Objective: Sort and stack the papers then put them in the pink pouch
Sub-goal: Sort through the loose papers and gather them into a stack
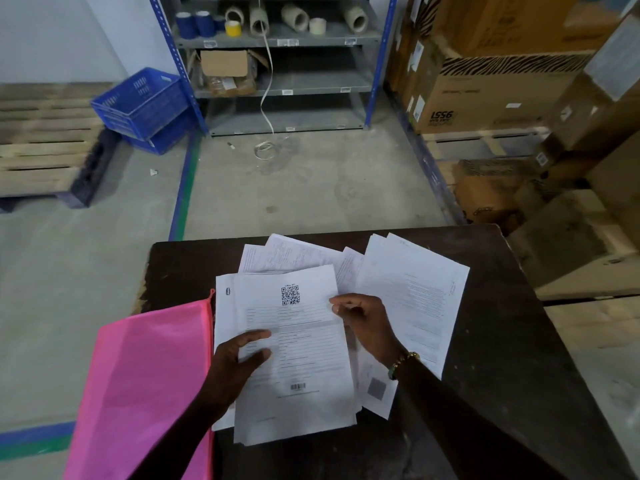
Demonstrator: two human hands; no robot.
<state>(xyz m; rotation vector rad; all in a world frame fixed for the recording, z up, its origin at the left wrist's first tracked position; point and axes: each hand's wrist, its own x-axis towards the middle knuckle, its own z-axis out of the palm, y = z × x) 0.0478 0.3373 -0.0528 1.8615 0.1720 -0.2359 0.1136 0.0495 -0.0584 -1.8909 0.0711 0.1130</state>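
Observation:
A stack of white printed papers lies on the dark table; its top sheet carries a QR code near the top and a barcode near the bottom. My left hand grips the stack's left edge, thumb on top. My right hand pinches the top sheet's right edge. More loose papers fan out behind and to the right. The pink pouch lies flat at the table's left edge, hanging over it, beside the stack.
Concrete floor lies ahead with blue and green tape lines. A blue metal shelf holds tape rolls. Blue crates and a wooden pallet sit on the left. Stacked cardboard boxes stand on the right.

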